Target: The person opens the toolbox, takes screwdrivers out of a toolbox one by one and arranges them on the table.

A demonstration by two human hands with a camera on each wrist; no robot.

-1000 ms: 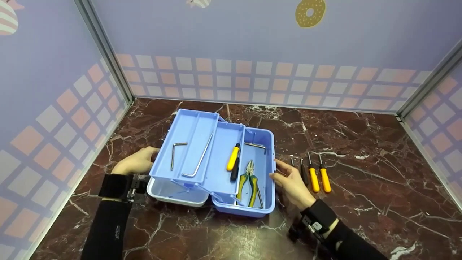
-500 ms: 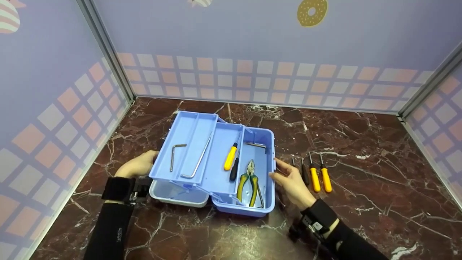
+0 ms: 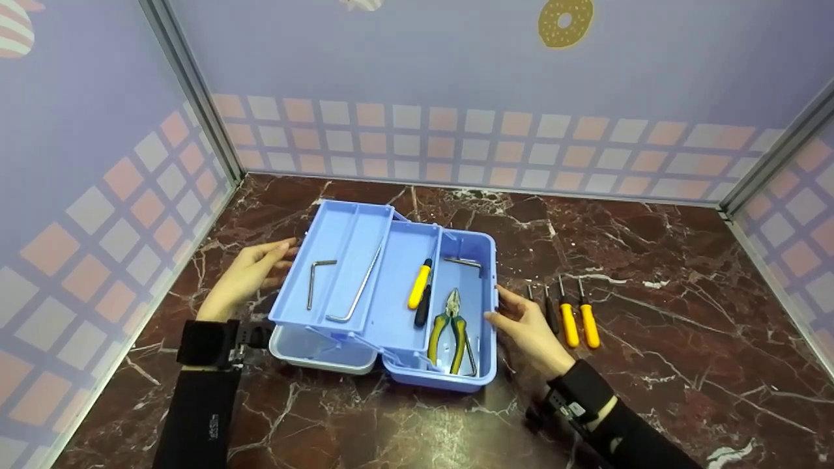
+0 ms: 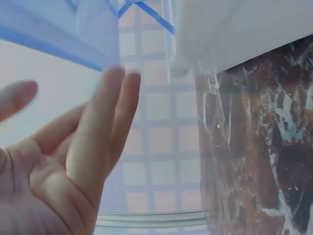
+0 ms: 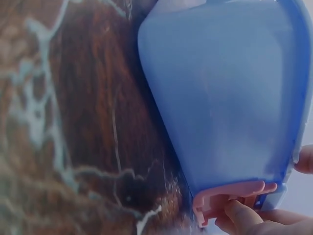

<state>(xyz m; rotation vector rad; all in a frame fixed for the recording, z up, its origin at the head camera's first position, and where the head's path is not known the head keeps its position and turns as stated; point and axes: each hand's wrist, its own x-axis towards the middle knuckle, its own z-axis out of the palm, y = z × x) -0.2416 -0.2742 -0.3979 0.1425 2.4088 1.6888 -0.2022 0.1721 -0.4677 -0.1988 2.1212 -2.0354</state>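
Observation:
A blue toolbox stands with its tiered trays fanned out to the left. My right hand grips its right side, thumb at the rim and fingers at a pink latch. Beside the outer edge of the upper tray is my left hand, fingers extended and holding nothing; the left wrist view shows its palm and spread thumb. Two L-shaped hex keys lie in that upper tray. A yellow-handled screwdriver and a black-handled one share the middle tray. Green-and-yellow pliers lie in the bottom compartment.
Right of the box, two yellow-handled screwdrivers and two thin black-handled tools lie on the dark marble tabletop. The whitish lid hangs out below the trays at left. Patterned panels enclose the table.
My left hand has moved forward along the outer tray edge, and its fingers have come into sight, straighter. The right hand stays at the box's side.

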